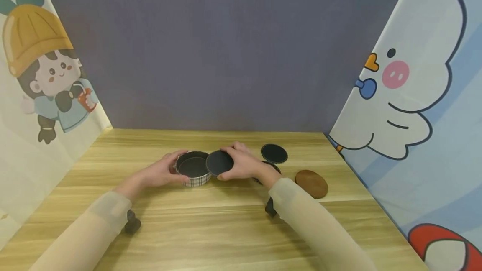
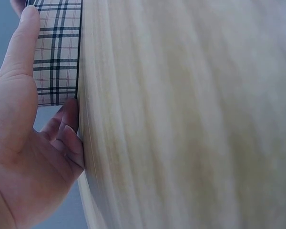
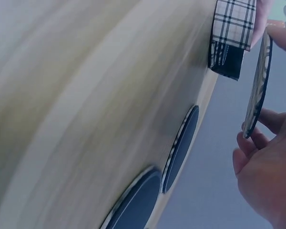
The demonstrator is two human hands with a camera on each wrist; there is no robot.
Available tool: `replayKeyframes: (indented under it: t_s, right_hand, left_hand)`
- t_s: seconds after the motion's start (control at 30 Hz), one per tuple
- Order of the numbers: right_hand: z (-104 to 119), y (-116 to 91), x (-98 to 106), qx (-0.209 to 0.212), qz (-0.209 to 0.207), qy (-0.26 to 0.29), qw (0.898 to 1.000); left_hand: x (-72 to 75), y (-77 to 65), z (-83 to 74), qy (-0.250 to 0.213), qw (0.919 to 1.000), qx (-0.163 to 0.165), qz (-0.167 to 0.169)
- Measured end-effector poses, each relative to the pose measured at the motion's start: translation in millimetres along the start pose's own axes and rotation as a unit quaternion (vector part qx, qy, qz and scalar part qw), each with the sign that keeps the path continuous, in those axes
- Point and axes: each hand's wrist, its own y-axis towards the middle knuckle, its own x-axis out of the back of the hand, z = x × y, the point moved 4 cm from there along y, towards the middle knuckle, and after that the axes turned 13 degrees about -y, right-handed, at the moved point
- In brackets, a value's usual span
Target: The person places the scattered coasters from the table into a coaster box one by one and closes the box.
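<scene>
A round plaid coaster holder (image 1: 196,181) with a dark inside stands on the table. My left hand (image 1: 165,171) grips it from the left side, the thumb along the near wall and the fingers round the back. In the left wrist view the thumb lies on the plaid wall (image 2: 57,52). My right hand (image 1: 244,163) pinches a round coaster (image 1: 218,163) by its edge, dark face up, beside the holder's right rim. The right wrist view shows this coaster (image 3: 260,81) edge-on, with a patterned underside, raised above the table between thumb and fingers.
A dark round coaster (image 1: 274,153) lies flat at the back right. Another dark coaster (image 1: 273,167) lies nearer, partly hidden by my right wrist. Further right is a brown round disc (image 1: 311,183). A grey panel (image 1: 218,53) rises behind the wooden table (image 1: 196,237), with printed walls on both sides.
</scene>
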Motion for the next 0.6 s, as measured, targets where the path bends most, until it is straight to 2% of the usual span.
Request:
replayKeyframes:
  t_s: [0.27,0.6]
  right_hand:
    - [19,24,-1,0.001,0.003,0.015,1.000]
    - [41,46,-12,0.015,0.005,0.013,1.000]
  left_hand:
    - [0.2,0.0,-1.7,-0.010,0.9999,0.002,0.006]
    - [0.3,-1.0,-1.8,-0.014,0.9997,0.010,0.015]
